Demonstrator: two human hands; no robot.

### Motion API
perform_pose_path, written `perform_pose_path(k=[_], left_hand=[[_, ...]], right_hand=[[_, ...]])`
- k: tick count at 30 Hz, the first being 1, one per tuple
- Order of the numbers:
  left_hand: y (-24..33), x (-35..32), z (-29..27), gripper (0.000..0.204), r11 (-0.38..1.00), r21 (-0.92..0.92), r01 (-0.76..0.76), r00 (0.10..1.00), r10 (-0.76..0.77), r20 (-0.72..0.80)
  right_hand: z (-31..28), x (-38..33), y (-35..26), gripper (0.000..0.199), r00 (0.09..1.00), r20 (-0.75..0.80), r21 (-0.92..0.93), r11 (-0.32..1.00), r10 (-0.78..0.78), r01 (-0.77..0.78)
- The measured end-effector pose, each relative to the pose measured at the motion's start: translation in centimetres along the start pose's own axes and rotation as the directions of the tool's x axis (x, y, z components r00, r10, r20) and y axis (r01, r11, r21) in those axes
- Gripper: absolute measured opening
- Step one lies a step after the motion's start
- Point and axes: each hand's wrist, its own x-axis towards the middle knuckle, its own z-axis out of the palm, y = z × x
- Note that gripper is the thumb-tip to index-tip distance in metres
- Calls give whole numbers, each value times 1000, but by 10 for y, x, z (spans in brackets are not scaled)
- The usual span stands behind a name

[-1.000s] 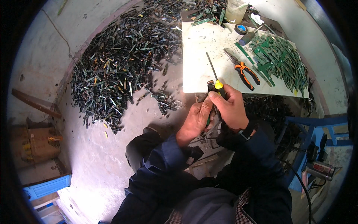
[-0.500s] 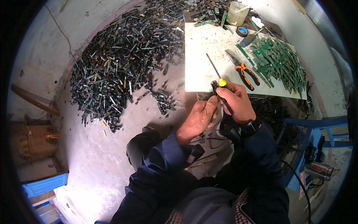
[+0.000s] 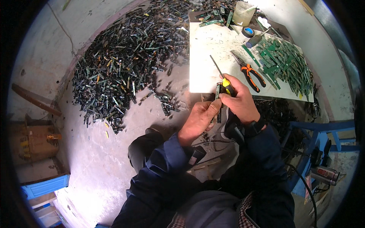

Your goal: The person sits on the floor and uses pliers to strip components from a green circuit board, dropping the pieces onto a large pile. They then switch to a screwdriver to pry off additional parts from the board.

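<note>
My left hand (image 3: 200, 118) is closed, its thumb and fingers pinching a narrow dark strip (image 3: 218, 91) with a greenish face, like a strip of circuit board. The strip stands roughly lengthwise, poking out above and below the fingers. My right hand (image 3: 243, 103) is wrapped round a screwdriver (image 3: 227, 84) with a yellow and black handle. Its thin shaft points up and left over the white board's near edge, away from the strip. The right thumb lies beside the strip; whether it presses on it I cannot tell.
On the white board (image 3: 207, 41) lie orange-and-black pliers (image 3: 251, 76), a pile of green strips (image 3: 287, 62), black tape (image 3: 248, 32) and another screwdriver (image 3: 254, 41). A cloudy plastic cup (image 3: 243, 14) stands behind. A large heap of dark strips (image 3: 118, 72) covers the floor at left. A blue stool (image 3: 311, 133) stands at right.
The strip in my left hand has turned, and more of its greenish face shows. My right hand has shifted on the screwdriver, so more of the yellow and black handle is visible.
</note>
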Motion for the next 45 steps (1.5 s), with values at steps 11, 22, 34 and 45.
perform_pose_path(k=[11, 22, 34, 45], left_hand=[[14, -4, 2, 60, 998, -14, 64, 997, -64, -45], [11, -1, -3, 47, 1000, 30, 7, 996, -5, -84], [1, 3, -11, 35, 1000, 13, -2, 975, 5, -224], [-11, 16, -3, 38, 937, 336, -90, 922, 206, -328]], right_hand=[[-15, 3, -19, 37, 975, 139, 119, 974, 176, -193], [4, 2, 4, 29, 995, -69, 116, 991, 75, -66], [-40, -17, -37, 28, 937, -57, 12, 938, 346, -346], [-65, -30, -30, 27, 912, 153, -18, 923, 382, -384]])
